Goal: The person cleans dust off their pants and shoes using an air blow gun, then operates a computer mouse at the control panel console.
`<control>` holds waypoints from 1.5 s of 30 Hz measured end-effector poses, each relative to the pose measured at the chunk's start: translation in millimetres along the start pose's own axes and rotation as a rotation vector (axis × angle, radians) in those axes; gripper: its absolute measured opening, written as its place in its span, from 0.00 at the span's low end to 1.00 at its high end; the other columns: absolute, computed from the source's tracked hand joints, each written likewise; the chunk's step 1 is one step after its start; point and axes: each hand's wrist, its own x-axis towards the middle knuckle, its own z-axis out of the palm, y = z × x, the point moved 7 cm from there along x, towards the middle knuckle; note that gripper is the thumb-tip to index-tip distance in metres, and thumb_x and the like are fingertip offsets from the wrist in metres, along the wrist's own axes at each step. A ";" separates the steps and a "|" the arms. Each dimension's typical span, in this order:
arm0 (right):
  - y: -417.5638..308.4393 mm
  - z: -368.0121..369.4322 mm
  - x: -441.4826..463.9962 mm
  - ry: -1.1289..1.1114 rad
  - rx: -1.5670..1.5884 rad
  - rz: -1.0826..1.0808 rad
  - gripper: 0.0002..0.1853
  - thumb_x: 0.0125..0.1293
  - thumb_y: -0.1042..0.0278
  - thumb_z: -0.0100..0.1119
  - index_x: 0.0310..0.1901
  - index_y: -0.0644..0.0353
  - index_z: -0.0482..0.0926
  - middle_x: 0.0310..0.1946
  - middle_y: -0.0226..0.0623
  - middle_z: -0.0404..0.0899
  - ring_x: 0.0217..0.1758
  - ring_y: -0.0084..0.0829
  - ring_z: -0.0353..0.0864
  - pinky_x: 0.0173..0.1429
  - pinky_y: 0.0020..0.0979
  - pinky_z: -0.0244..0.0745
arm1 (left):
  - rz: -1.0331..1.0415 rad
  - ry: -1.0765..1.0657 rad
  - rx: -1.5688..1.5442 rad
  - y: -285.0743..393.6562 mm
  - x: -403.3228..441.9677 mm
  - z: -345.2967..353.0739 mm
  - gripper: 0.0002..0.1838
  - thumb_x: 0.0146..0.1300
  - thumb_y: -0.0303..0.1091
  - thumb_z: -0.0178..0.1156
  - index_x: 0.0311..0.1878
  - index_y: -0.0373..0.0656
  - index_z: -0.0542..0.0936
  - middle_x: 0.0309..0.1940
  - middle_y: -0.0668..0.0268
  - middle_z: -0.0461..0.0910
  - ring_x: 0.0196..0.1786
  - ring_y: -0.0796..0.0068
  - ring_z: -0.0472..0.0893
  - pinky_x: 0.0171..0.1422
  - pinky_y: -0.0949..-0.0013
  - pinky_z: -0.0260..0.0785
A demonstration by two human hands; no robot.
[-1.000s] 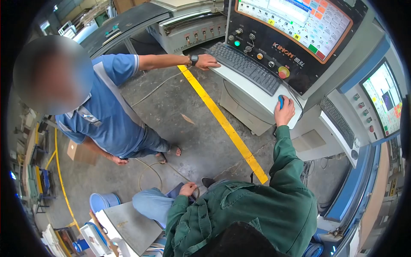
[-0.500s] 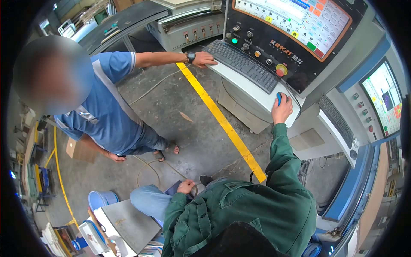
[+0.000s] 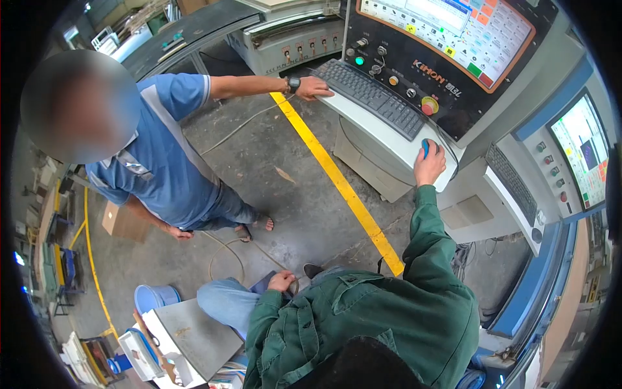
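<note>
My right hand [image 3: 429, 165] is closed over a blue mouse [image 3: 426, 148] at the near right end of the white keyboard shelf [image 3: 382, 144]. A black keyboard [image 3: 376, 96] lies along that shelf, left of the mouse. Above it, the control panel carries a lit screen [image 3: 453, 32], knobs and a red emergency stop button [image 3: 428, 106]. Low by my lap is my left hand [image 3: 282, 281], its fingers curled. A thin beige hose [image 3: 243, 262] reaches the fingers in view; whether they grip it I cannot make out.
A person [image 3: 165, 142] in a blue shirt stands at the left, one hand [image 3: 313, 89] at the keyboard's left end. A yellow floor line [image 3: 337, 181] crosses the concrete. A second console [image 3: 580, 152] stands right; a blue bucket [image 3: 155, 297] and a grey-topped cabinet [image 3: 194, 337] are lower left.
The view has shifted slightly, so the console and the other person sit a little differently in frame. My right hand remains on the mouse; my left hand has hardly moved.
</note>
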 end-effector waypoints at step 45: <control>-1.4 1.1 -1.8 0.034 0.020 -0.084 0.19 0.56 0.61 0.54 0.50 0.45 0.69 0.52 0.46 0.65 0.49 0.47 0.69 0.50 0.45 0.62 | 0.058 0.001 -0.070 2.5 11.5 -0.5 0.22 0.54 0.51 0.54 0.44 0.44 0.77 0.38 0.57 0.78 0.43 0.60 0.77 0.48 0.63 0.68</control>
